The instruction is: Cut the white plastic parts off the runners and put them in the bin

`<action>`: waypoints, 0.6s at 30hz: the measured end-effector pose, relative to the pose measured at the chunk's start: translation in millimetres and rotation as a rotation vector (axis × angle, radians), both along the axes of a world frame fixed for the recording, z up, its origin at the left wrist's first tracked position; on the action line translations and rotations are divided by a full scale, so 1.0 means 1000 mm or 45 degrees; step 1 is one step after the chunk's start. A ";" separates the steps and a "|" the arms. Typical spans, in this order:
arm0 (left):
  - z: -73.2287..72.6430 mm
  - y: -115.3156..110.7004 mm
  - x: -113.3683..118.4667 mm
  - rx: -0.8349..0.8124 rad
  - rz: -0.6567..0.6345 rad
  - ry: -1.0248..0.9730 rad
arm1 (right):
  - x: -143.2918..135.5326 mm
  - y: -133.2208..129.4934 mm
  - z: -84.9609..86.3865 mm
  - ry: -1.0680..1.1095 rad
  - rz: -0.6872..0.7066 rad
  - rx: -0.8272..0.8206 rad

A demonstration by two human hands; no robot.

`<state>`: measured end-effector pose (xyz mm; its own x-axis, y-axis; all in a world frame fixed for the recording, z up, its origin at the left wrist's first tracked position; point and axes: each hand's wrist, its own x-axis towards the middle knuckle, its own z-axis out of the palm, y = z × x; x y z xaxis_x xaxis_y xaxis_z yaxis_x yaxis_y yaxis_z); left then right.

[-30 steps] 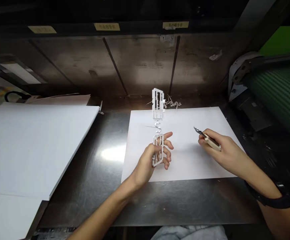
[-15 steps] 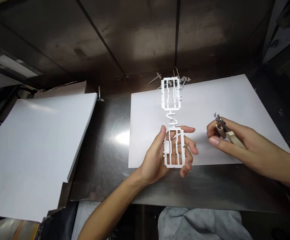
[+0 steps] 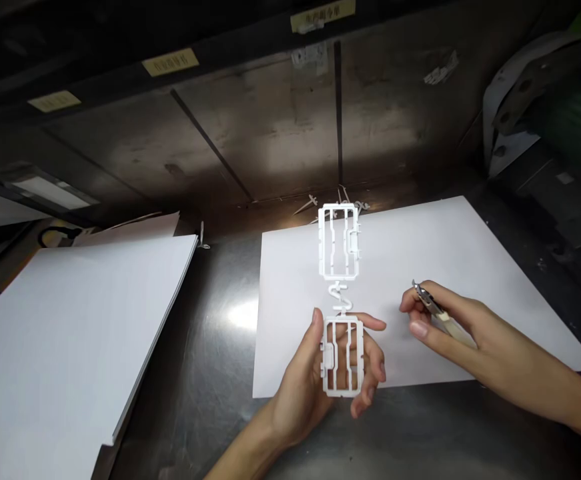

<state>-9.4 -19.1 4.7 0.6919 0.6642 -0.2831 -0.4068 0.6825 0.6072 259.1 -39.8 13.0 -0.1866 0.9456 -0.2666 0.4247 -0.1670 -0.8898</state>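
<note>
Two white plastic frames, the upper one [image 3: 324, 243] and the lower one [image 3: 361, 357], are joined by an S-shaped runner [image 3: 341, 297]. My left hand [image 3: 315, 380] holds the lower frame from behind, thumb at its left edge and fingers curled round its right side. The upper frame stands out beyond the fingers, over a white sheet [image 3: 410, 247]. To the right, my right hand [image 3: 455, 327] is closed on cutters [image 3: 440, 313] with pale handles, their metal jaws pointing up and left. The cutters are apart from the frames.
A stack of white sheets [image 3: 85, 333] lies at the left. Several thin runner scraps [image 3: 311, 202] lie behind the white sheet, near the metal back wall [image 3: 270, 140]. A small white piece [image 3: 203, 239] is beside the stack. Yellow labels [image 3: 171, 62] line the shelf edge.
The view has tilted up, so the hands and sheets appear lower and labels show at the top. The cutters' handles look closer together. Both hands keep their holds.
</note>
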 end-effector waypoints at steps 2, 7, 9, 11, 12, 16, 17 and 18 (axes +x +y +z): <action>-0.002 0.000 0.000 0.005 -0.011 0.013 | 0.000 0.000 -0.001 0.010 -0.023 0.000; -0.004 -0.001 -0.001 0.044 -0.019 0.033 | 0.003 -0.001 -0.003 0.010 -0.017 0.027; -0.003 -0.001 0.000 0.054 -0.015 0.050 | 0.004 -0.002 -0.003 0.007 -0.010 0.040; -0.002 -0.001 0.000 0.063 -0.024 0.073 | 0.004 -0.002 -0.003 -0.002 -0.018 0.038; -0.001 -0.001 0.000 0.063 -0.029 0.087 | 0.004 -0.002 -0.002 -0.003 -0.022 0.038; -0.002 0.000 0.001 0.043 -0.030 0.124 | 0.002 -0.002 0.000 0.017 -0.022 0.048; -0.003 0.000 0.001 0.034 -0.011 0.128 | 0.002 -0.002 0.001 0.027 -0.027 0.049; -0.004 0.000 0.002 0.028 0.015 0.130 | 0.001 -0.002 0.002 0.034 -0.038 0.047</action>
